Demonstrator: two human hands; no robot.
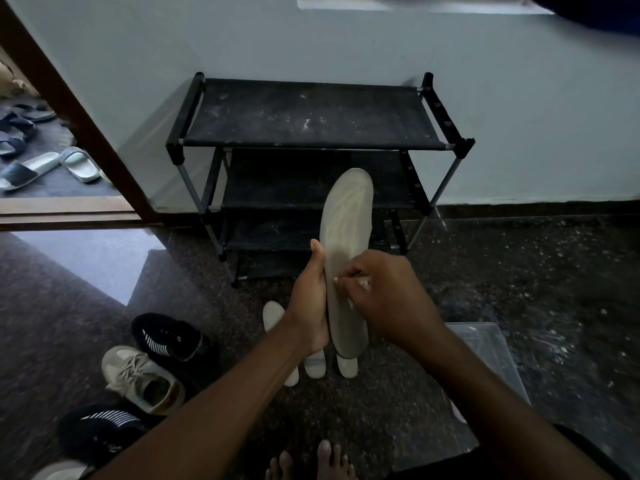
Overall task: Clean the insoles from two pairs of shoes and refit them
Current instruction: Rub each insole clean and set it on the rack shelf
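Dark speckled stone floor (pixel 519 289), a pale wall behind, and a dusty black shoe rack (pixel 304 116) pushed up against it. Front and centre, a grey insole (pixel 346 216) is up in the air, toe pointing away toward the rack, heel down by the wrists. The left hand (pixel 310 299) wraps its lower left edge, thumb up along the rim, fingers hidden behind. The right hand (pixel 384 299) is curled tight round a pale object (pixel 363 281) pressed to the insole's face near mid-length; brush or cloth, I cannot tell. On the floor under the hands lie three loose insoles (pixel 315 365), side by side. Off to the left sit a black trainer (pixel 169 336) and a beige trainer (pixel 142 377), with a clear plastic tub (pixel 485 348) to the right. That insole looks light, thin and bendy, so I'd judge it will flop under scrubbing unless backed close to the working spot. Gripping it at the waist, along the edge as here, seems the sound place.
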